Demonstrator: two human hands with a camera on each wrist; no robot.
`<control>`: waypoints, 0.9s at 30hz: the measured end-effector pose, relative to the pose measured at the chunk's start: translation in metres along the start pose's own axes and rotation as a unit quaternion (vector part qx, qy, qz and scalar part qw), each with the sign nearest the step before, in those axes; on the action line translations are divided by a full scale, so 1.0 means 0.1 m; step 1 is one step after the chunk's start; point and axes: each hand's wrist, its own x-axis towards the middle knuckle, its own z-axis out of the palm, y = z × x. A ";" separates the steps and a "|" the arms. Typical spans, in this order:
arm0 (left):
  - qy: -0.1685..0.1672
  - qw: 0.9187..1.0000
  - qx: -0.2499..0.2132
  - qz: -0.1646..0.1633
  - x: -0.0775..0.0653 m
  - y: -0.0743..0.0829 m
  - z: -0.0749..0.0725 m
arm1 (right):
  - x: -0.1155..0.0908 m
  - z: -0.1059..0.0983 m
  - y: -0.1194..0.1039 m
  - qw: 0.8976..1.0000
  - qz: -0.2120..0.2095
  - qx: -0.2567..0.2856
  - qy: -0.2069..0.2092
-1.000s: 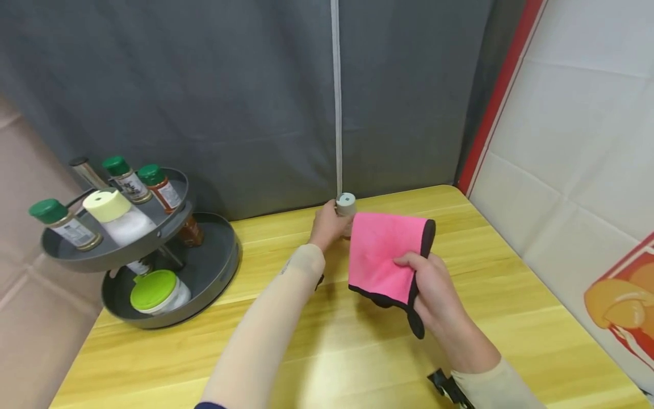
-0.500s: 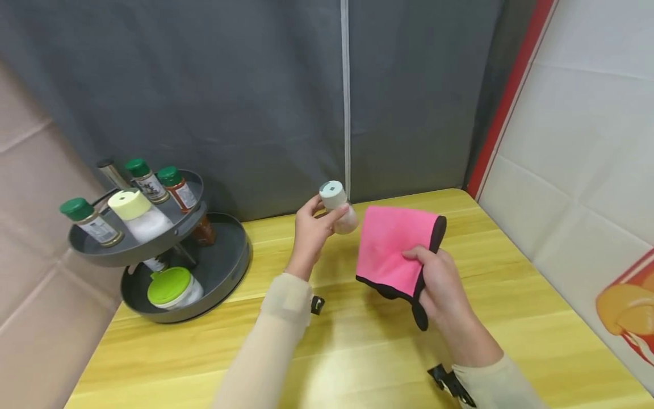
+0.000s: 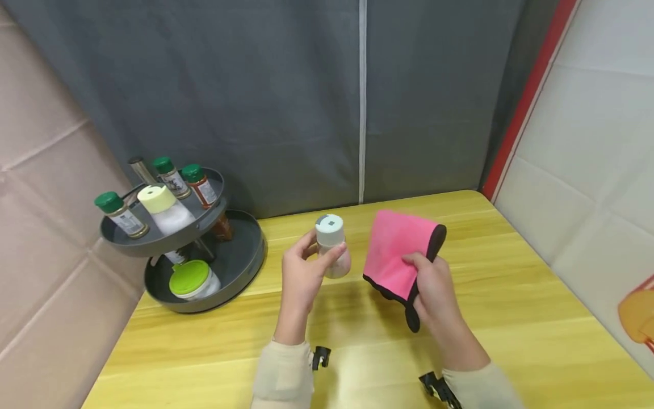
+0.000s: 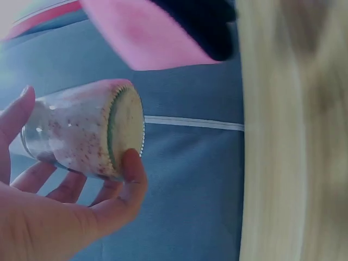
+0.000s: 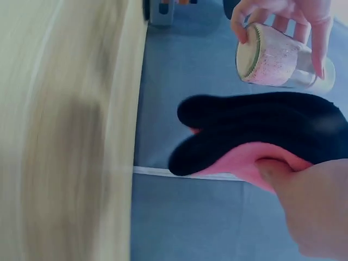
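Note:
My left hand [image 3: 301, 270] grips a clear glass seasoning jar [image 3: 335, 262] with a pale lid, raised above the table. In the left wrist view the jar [image 4: 76, 130] has speckled, pinkish-white contents, and one fingertip touches the rim of its base. To the right, a folded pink cloth [image 3: 395, 250] with black edging is held in my right hand [image 3: 434, 289], the thumb lying on its pink face. The right wrist view shows the cloth's black edge [image 5: 261, 117] close beside the jar [image 5: 277, 57], with a gap between them.
At the left stands a two-tier grey rack [image 3: 252, 264]. Its upper tier carries green-capped spice bottles [image 3: 128, 218] and a yellow-capped jar [image 3: 171, 215]; a green-lidded container [image 3: 191, 279] sits below. A grey curtain [image 3: 286, 113] hangs behind the wooden table [image 3: 490, 272].
My left hand has lifted the jar from the back of the table and brought it nearer, left of the cloth. The right hand keeps holding the cloth, which has turned slightly. The view has shifted left.

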 end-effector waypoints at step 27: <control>0.005 0.989 0.125 0.072 -0.20 -0.14 0.01 | -0.05 0.48 -0.08 0.689 -0.436 -0.548 -0.186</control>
